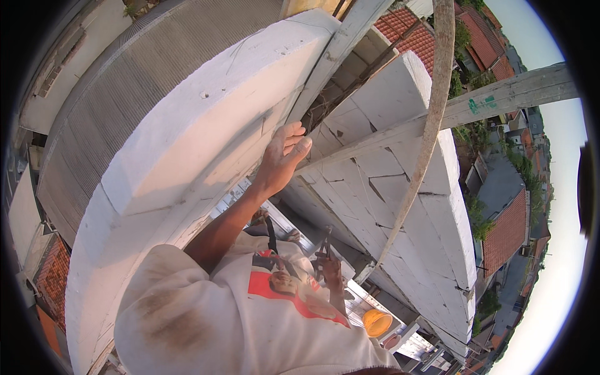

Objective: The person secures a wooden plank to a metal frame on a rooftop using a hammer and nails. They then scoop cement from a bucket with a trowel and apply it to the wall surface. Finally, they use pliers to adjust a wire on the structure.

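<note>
My left hand is raised in front of me with its fingers apart and holds nothing. It is close to the inner face of the white block wall on the left, near the foot of an upright grey timber. I cannot tell if it touches either. My right hand is low, beside my shirt, closed round the dark handles of a small pincer-like tool, whose tip points up. Part of that hand is in shadow.
A second white block wall runs along the right. A horizontal timber beam crosses over it, and a thin curved pole slants in front. Below are white planks and a yellow bucket. A corrugated roof lies beyond the left wall.
</note>
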Demonstrator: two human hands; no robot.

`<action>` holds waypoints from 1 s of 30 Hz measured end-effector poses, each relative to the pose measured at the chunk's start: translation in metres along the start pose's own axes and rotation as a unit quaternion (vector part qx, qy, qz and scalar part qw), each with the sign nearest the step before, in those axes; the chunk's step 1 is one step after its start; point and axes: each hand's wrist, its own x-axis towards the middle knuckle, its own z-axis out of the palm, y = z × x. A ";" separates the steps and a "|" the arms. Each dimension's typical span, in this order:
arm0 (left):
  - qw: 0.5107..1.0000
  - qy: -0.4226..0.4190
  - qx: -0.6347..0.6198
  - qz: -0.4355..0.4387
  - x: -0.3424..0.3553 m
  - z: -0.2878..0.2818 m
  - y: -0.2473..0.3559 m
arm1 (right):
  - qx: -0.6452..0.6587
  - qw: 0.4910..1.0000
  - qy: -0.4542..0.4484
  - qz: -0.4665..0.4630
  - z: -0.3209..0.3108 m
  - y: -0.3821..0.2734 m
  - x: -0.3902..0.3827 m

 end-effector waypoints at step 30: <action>0.696 -0.243 0.441 -0.513 -0.287 0.020 -0.301 | -0.008 0.949 -0.184 0.257 -0.030 0.045 0.129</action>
